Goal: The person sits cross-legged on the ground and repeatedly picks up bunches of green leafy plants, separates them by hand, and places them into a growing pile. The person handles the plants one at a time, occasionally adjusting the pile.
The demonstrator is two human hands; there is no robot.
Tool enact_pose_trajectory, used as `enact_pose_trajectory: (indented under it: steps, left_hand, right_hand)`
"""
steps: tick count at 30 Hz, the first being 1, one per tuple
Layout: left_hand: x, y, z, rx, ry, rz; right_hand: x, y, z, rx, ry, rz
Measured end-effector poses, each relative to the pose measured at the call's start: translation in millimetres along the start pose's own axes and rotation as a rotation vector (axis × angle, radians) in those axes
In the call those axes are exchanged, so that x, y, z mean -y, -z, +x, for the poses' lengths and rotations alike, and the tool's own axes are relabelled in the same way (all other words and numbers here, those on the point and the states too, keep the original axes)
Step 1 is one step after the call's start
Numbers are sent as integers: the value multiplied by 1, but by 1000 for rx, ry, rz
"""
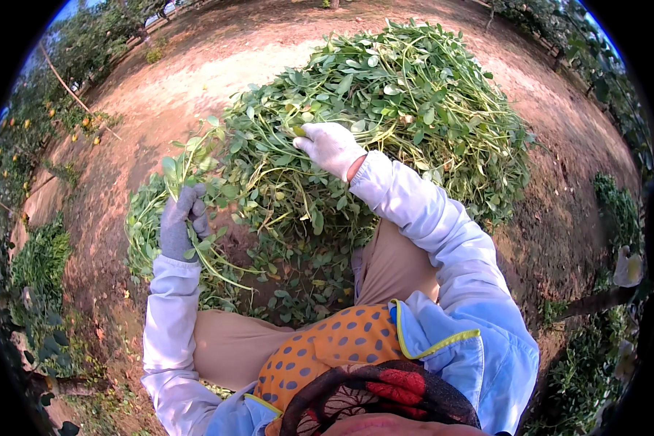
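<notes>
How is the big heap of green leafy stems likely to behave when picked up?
Probably floppy: the green leafy heap shows slender, bending stems. It would likely come up tangled, since many stems cross. It might shed pieces, as loose strands stick out.

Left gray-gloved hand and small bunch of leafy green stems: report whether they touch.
Touching. The head view shows the left hand curled around the bunch, whose leaves stick out above the fist and stems below.

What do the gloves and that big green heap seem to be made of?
Left glove and right glove: probably knitted fabric, matte and close-fitting, though the weave is unclear. Heap: leafy plants, perhaps faintly glossy, judging by oval leaves and thin stems.
</notes>
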State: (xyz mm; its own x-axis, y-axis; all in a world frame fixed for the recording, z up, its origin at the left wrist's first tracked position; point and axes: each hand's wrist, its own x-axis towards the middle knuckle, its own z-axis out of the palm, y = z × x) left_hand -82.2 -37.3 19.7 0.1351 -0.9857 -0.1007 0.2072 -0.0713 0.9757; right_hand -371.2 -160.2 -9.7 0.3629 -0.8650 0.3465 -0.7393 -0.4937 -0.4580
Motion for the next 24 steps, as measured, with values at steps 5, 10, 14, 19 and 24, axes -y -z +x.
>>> enact_pose_trajectory:
  steps: [5,10,14,19,24]
  left_hand:
    - [11,-3,10,27,51,38]
    - [19,-7,13,74,77,73]
    - [25,-13,15,133,188,-1]
    - [22,-29,8,99,306,21]
    - [27,-23,17,427,405,-179]
  right_hand:
    - [27,-24,-12,-179,34,249]
    - [61,-26,-28,-176,149,343]
    - [77,-40,-44,-41,255,254]
    - [90,-60,-77,-118,466,321]
    - [108,-69,-109,61,642,179]
